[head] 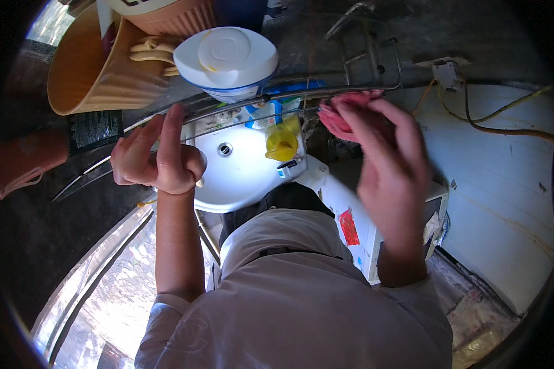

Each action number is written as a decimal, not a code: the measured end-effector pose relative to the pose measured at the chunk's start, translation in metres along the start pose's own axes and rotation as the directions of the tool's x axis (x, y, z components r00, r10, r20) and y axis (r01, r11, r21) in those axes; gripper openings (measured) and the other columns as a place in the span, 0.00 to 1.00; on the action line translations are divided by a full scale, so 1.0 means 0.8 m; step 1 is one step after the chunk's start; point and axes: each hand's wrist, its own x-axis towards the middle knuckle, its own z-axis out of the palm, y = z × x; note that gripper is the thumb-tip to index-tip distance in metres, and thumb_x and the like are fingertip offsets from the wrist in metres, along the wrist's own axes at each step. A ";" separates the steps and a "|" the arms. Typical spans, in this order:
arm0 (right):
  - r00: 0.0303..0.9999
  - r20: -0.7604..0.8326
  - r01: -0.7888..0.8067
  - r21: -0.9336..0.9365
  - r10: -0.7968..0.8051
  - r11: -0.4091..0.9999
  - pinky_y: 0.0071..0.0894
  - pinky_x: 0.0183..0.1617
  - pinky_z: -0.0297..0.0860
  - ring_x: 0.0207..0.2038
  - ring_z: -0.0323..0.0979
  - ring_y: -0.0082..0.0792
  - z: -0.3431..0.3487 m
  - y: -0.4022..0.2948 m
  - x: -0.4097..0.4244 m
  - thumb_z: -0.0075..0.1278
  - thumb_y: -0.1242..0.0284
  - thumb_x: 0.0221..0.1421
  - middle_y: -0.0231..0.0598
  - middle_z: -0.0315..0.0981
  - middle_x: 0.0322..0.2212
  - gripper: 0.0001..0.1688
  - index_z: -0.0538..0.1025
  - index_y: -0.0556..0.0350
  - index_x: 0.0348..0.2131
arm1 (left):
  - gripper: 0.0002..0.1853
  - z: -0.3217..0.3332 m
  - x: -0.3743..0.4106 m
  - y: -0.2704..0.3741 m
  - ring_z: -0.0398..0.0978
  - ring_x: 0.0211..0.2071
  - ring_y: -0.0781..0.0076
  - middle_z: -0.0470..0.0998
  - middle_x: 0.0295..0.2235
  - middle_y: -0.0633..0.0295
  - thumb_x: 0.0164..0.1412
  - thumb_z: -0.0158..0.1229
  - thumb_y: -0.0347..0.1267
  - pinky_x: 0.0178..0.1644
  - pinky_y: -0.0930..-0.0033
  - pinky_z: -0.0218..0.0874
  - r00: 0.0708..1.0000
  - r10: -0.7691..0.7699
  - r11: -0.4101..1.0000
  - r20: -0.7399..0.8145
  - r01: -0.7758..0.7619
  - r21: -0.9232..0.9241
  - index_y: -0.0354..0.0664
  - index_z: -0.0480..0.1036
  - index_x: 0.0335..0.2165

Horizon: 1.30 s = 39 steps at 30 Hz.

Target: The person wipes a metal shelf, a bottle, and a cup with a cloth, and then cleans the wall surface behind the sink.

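Note:
My right hand (390, 161), slightly blurred, grips a crumpled pink cloth (346, 115) against the right part of a thin metal shelf rail (300, 93). At the left part of that rail is my left hand (159, 159), its fingers partly curled and one finger pointing up. Whether those fingers close around the rail is hidden from this angle. A white plastic bottle (226, 55) with a blue-edged label stands on the shelf between my hands. To its left a tan ribbed plastic container (106, 78) lies tipped, its mouth facing left.
Below the rail is a white washbasin (231, 175), with a yellow plastic item (281, 140) and blue-white packets (263, 115) on its right side. A reddish pouch (27, 157) is at far left. Cables (503, 127) run along the pale panel (498, 184) at right.

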 end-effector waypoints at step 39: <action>0.993 -0.010 -0.119 -0.173 0.119 0.978 0.47 0.53 0.75 0.53 0.72 0.50 0.039 -0.047 -0.001 0.56 0.92 0.41 0.48 0.69 0.54 0.43 0.77 0.51 0.59 | 0.21 -0.001 0.007 -0.004 0.67 0.44 0.76 0.72 0.39 0.74 0.72 0.45 0.46 0.51 0.66 0.55 0.999 0.042 0.998 0.003 -0.042 -0.047 0.55 0.84 0.46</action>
